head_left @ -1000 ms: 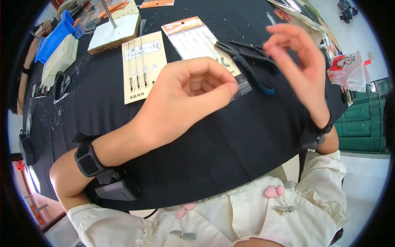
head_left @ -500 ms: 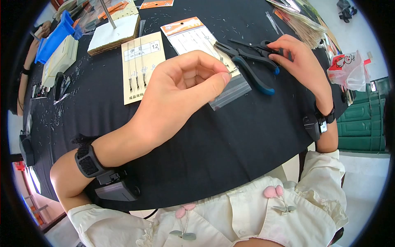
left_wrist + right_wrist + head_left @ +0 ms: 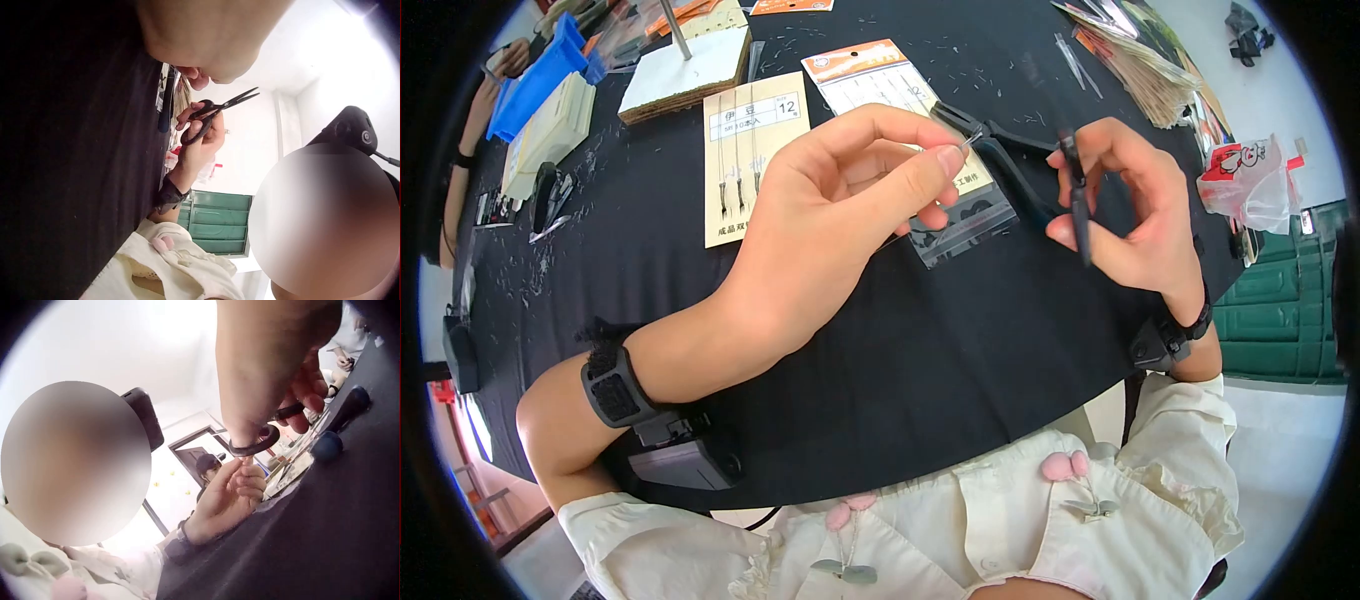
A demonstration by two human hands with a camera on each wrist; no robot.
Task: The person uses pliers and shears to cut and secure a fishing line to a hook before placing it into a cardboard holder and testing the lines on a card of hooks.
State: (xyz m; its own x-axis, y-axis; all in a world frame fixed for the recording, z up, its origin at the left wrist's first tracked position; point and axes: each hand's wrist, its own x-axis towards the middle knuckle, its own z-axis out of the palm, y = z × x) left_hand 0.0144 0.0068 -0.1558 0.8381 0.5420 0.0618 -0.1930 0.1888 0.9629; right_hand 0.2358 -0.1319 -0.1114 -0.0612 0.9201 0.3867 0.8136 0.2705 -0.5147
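Observation:
My left hand (image 3: 830,195) pinches a small thin hook-like piece (image 3: 973,140) between thumb and forefinger; most of it is hidden by the fingertips. To its right, my right hand (image 3: 1145,210) holds black scissors (image 3: 1078,190), thumb and fingers in the handle loops. In the left wrist view the scissors' blades (image 3: 240,99) point up and away, a little apart. Pliers (image 3: 1012,175) with dark blue handles lie on the table between the hands. Under and behind the left hand are a beige card of fishing hooks (image 3: 730,130) and an orange-topped hook packet (image 3: 855,65).
A white block (image 3: 685,80) with a metal rod stands at the back left, near a blue tray (image 3: 535,80) and stacked cards (image 3: 555,125). A stapler (image 3: 545,195) lies at the left. Packets (image 3: 1140,75) and a plastic bag (image 3: 1250,180) sit at the right edge.
The right hand reached down beside the pliers, picked up the scissors and drew them back toward the body. The left hand stayed nearly in place, with its fingertips slightly farther forward.

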